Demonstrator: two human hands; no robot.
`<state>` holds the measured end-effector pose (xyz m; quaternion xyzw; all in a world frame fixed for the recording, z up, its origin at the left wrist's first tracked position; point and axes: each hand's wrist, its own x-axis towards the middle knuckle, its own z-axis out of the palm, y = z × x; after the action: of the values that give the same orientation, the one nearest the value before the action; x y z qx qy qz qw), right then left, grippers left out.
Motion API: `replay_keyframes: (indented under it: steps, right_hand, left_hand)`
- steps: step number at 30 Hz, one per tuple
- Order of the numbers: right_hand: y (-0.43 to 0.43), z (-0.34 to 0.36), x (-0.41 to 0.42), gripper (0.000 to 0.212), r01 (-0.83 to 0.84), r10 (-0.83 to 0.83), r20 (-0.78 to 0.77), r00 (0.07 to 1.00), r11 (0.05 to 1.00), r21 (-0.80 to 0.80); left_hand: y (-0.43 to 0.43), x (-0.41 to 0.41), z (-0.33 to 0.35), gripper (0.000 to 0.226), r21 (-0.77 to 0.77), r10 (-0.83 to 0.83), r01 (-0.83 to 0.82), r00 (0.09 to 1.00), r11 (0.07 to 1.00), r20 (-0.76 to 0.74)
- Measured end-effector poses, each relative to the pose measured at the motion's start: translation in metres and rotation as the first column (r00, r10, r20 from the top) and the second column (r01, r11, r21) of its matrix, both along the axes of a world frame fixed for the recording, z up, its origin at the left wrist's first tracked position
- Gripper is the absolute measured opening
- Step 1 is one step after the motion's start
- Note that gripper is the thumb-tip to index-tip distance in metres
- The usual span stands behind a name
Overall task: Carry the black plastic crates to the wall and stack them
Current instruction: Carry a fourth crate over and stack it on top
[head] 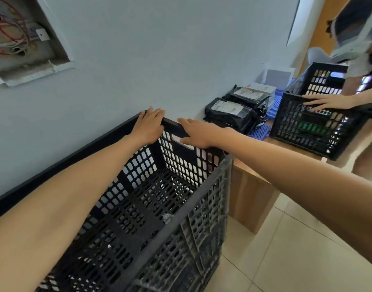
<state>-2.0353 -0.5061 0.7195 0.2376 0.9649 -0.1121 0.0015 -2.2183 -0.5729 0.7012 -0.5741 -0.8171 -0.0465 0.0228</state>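
Against wall [159,49], black crate [176,186] under left hand [148,127] and right hand [198,132].

You can read no word or number anywhere here. The white labels [226,107] on the black parcels [233,120] by the wall carry print and barcodes, but all of it is too small and blurred for you to make out.

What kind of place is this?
Probably a small storeroom or parcel room: black plastic crates, labelled black parcels piled by the wall, and an open wiring box.
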Motion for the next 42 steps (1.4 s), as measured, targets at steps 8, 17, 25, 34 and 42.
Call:
replay_keyframes:
  steps: [8, 17, 25, 34, 42]
  right_hand:
    - [-0.028, -0.007, 0.058, 0.048, 0.166, -0.163, -0.062, 0.985, 0.985, 0.051]
    - [-0.032, -0.006, 0.095, 0.038, 0.157, -0.199, -0.205, 0.958, 0.967, -0.201]
    - [-0.026, -0.014, 0.087, 0.030, 0.090, -0.191, -0.311, 0.931, 0.946, -0.312]
    - [-0.023, -0.013, 0.085, 0.031, 0.065, -0.172, -0.320, 0.932, 0.946, -0.319]
    - [-0.024, -0.014, 0.091, 0.032, 0.062, -0.154, -0.292, 0.944, 0.952, -0.299]
  left_hand:
    - [-0.008, 0.082, 0.014, 0.046, 0.090, -0.096, 0.084, 0.986, 0.992, 0.134]
    - [-0.039, 0.175, 0.022, 0.044, 0.053, -0.043, 0.024, 0.924, 0.998, 0.380]
    - [-0.094, 0.210, -0.002, 0.050, 0.167, 0.133, -0.162, 0.976, 0.973, 0.172]
    - [-0.098, 0.228, 0.005, 0.048, 0.078, 0.128, -0.118, 0.980, 0.990, -0.152]
    - [-0.100, 0.243, 0.010, 0.050, 0.047, 0.128, -0.123, 0.982, 0.991, -0.141]
